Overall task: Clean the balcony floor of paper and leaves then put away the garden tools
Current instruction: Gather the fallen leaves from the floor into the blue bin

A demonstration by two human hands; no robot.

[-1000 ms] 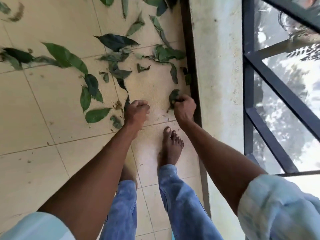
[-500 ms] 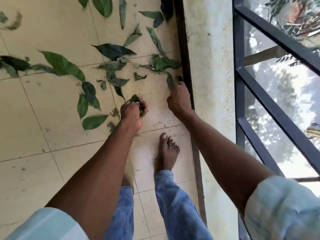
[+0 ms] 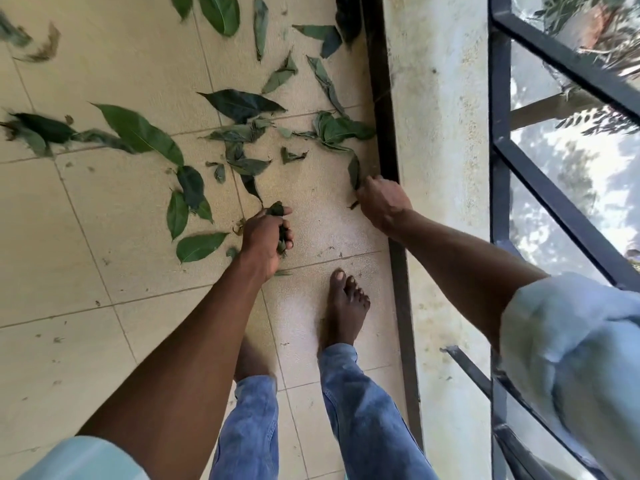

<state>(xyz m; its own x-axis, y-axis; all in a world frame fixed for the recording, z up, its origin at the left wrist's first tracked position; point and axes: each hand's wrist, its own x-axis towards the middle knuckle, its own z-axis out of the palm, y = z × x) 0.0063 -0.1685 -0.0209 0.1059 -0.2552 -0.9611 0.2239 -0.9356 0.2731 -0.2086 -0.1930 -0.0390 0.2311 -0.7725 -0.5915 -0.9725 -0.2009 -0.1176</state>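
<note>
Leaves: green leaves (image 3: 142,133) lie scattered over the tiled balcony floor (image 3: 104,271), most of them ahead of the person and toward the far edge; a curled cluster (image 3: 341,131) sits near the dark strip along the wall base.
Left hand: the left hand (image 3: 265,237) is low over the floor, its fingers (image 3: 289,237) curled round a crumpled bunch of leaves (image 3: 277,209) that pokes out above and below the fist.
Right hand: the right hand (image 3: 384,200) reaches down beside the dark strip (image 3: 384,133), fingers bent and pinching the lower end of a narrow leaf (image 3: 354,171) that still touches the floor.
Between the hands: bare tile with small crumbs of debris.
Loose leaves near left hand: a broad leaf (image 3: 199,245) and two smaller ones (image 3: 177,213) lie just to its left.
Feet: the right bare foot (image 3: 343,306) stands on the tile below the right hand; the left one is mostly hidden under the left forearm.
Clothing: blue jeans (image 3: 367,410) and pale rolled sleeves (image 3: 571,341).
Wall and railing: a low pale wall (image 3: 440,133) runs along the right, with a dark metal railing (image 3: 500,168) beyond it and foliage outside.
Paper and tools: cannot tell; neither shows here.
</note>
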